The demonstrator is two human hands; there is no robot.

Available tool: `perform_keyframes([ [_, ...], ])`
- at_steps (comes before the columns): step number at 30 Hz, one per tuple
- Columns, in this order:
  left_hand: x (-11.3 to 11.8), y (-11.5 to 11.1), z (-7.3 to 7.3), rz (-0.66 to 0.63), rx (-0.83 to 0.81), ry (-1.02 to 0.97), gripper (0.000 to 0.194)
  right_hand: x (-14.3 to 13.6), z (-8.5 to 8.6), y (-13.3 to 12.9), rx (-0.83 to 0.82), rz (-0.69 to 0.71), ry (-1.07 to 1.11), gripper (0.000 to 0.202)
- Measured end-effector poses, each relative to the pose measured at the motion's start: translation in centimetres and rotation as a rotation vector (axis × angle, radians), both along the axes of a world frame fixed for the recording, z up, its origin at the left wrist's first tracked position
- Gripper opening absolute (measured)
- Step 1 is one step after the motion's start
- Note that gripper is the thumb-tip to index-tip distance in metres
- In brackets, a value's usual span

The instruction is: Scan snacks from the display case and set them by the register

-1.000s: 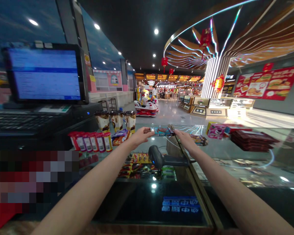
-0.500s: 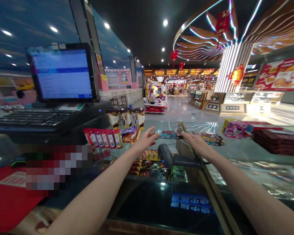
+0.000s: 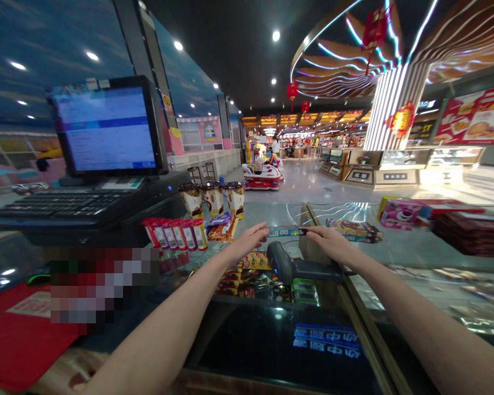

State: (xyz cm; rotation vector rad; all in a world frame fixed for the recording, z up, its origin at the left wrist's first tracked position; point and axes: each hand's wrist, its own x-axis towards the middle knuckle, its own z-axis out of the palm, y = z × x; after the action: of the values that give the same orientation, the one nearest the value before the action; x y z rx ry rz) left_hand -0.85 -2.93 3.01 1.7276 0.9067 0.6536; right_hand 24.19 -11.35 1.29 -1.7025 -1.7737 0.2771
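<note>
On the glass counter lies a narrow teal box (image 3: 286,231). My left hand (image 3: 250,241) is closed at its left end, fingers together. The fingers of my right hand (image 3: 325,241) are pressed together on its right end. Just in front of the box rests a black barcode scanner (image 3: 282,263), its handle pointing right below my right hand. Beside my right hand sits a stack of patterned packs (image 3: 356,230). Left of my left hand are orange and purple packets (image 3: 222,227) and a row of red and white tubes (image 3: 177,234).
Three lidded cups (image 3: 213,198) stand behind the packets. A monitor (image 3: 107,129) and a black keyboard (image 3: 57,207) occupy the left side. Farther right are a pink box (image 3: 400,213) and dark red packs (image 3: 471,233). People and a ride-on car (image 3: 262,176) are beyond the counter.
My left hand's spread fingers have closed at the box's left end. The box's upright side now faces me more. The whole view has shifted slightly.
</note>
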Motion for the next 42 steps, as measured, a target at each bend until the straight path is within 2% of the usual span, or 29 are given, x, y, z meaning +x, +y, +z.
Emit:
perform_keyframes([
  [3, -0.1, 0.2, -0.1, -0.018, 0.004, 0.009, 0.072, -0.1, 0.2, -0.3, 0.019, 0.015, 0.021, 0.043],
  [7, -0.1, 0.4, -0.5, -0.041, 0.08, -0.01, 0.066, -0.1, 0.2, -0.4, 0.036, 0.02, 0.059, 0.043],
  [15, 0.0, 2.5, -2.4, -0.101, 0.266, -0.093, 0.058, -0.3, 0.3, -0.5, -0.003, 0.002, 0.057, 0.045],
  [21, -0.7, 3.6, -2.6, 0.01, 0.321, -0.068, 0.055, -0.5, 0.4, -0.5, 0.023, -0.027, -0.015, 0.046],
  [23, -1.1, 3.9, -2.5, 0.071, 0.344, -0.038, 0.054, -0.7, 0.8, -1.1, 0.065, 0.013, -0.044, 0.049],
  [25, -1.3, 4.1, -2.6, 0.116, 0.365, -0.02, 0.053, -1.0, 1.5, -2.2, 0.07, 0.113, -0.057, 0.054],
  [27, -1.5, 4.2, -2.7, 0.139, 0.38, -0.016, 0.052, -1.4, 2.2, -3.5, -0.025, 0.232, -0.067, 0.059],
  [29, -1.5, 4.3, -2.9, 0.151, 0.397, -0.017, 0.052, -1.9, 2.7, -4.6, -0.147, 0.3, -0.11, 0.072],
  [32, -1.6, 4.4, -3.0, 0.168, 0.417, -0.006, 0.051, -2.6, 2.9, -5.6, -0.224, 0.351, -0.196, 0.086],
  [34, -1.6, 4.4, -3.0, 0.174, 0.411, 0.002, 0.052, -3.1, 2.9, -5.8, -0.228, 0.359, -0.235, 0.081],
  [39, -1.7, 4.5, -3.1, 0.171, 0.402, -0.008, 0.052, -3.7, 2.9, -5.8, -0.234, 0.327, -0.256, 0.055],
  [42, -1.8, 4.6, -3.2, 0.18, 0.417, -0.012, 0.052, -3.6, 2.9, -5.7, -0.246, 0.299, -0.266, 0.05],
])
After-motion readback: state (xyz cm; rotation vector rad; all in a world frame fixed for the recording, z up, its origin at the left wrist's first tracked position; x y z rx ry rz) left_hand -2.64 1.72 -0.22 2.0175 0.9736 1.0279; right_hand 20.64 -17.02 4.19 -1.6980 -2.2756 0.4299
